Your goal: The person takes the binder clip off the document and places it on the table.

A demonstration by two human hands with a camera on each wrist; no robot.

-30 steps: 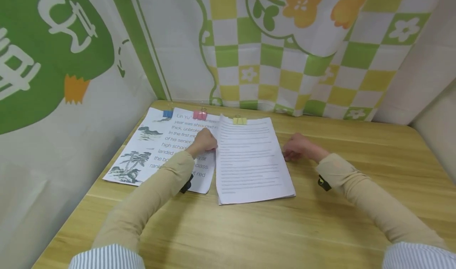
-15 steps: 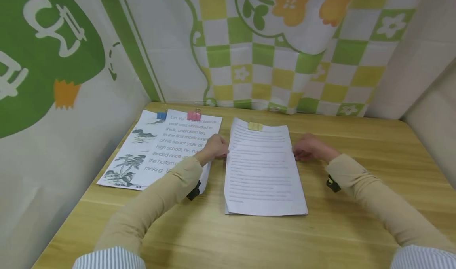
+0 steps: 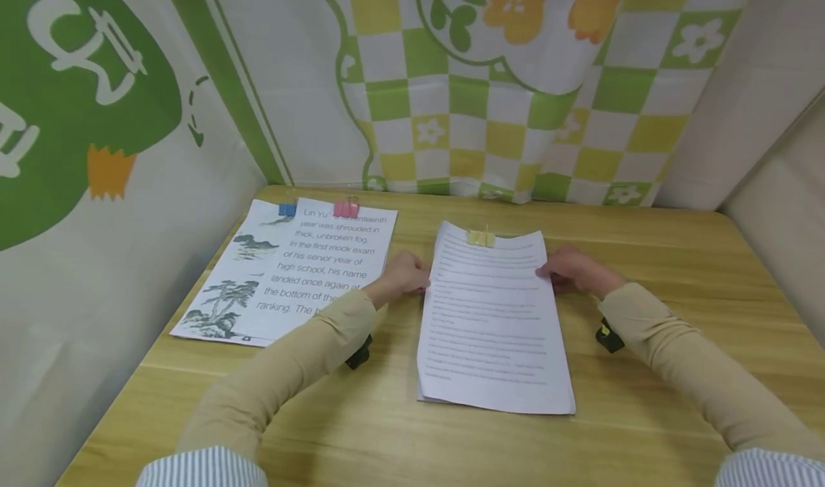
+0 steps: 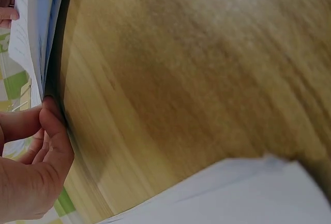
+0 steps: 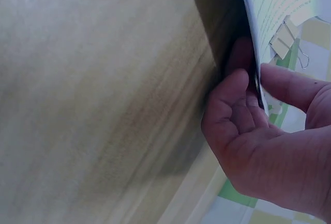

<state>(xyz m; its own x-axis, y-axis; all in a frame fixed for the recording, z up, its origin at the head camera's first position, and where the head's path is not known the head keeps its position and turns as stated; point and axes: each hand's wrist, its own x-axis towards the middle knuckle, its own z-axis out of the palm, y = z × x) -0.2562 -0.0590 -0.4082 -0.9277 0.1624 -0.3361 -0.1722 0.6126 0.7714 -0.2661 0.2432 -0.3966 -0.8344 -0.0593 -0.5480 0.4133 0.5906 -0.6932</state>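
A stack of printed paper (image 3: 493, 322) with a yellow binder clip (image 3: 480, 238) at its top edge is held between both hands. On its left edge the left hand (image 3: 406, 273) pinches the sheets between thumb and fingers. The right hand (image 3: 576, 268) grips the opposite edge, thumb on the printed face and curled fingers beneath, as the right wrist view shows of this hand (image 5: 269, 125). In the left wrist view the stack's side (image 4: 39, 38) stands up from the table, its layers slightly parted above the left hand (image 4: 36, 167).
Left of the stack lie two overlapping sets of sheets: one with landscape drawings (image 3: 225, 293) and a blue binder clip (image 3: 287, 209), one with large print (image 3: 335, 251) and a pink binder clip (image 3: 346, 208). The wooden table (image 3: 387, 437) meets patterned curtains (image 3: 464, 114) at the back.
Both hands have carried the yellow-clipped stack right and toward the person, away from the large-print sheets. A gap of bare table now separates them. The other sheets stay put.
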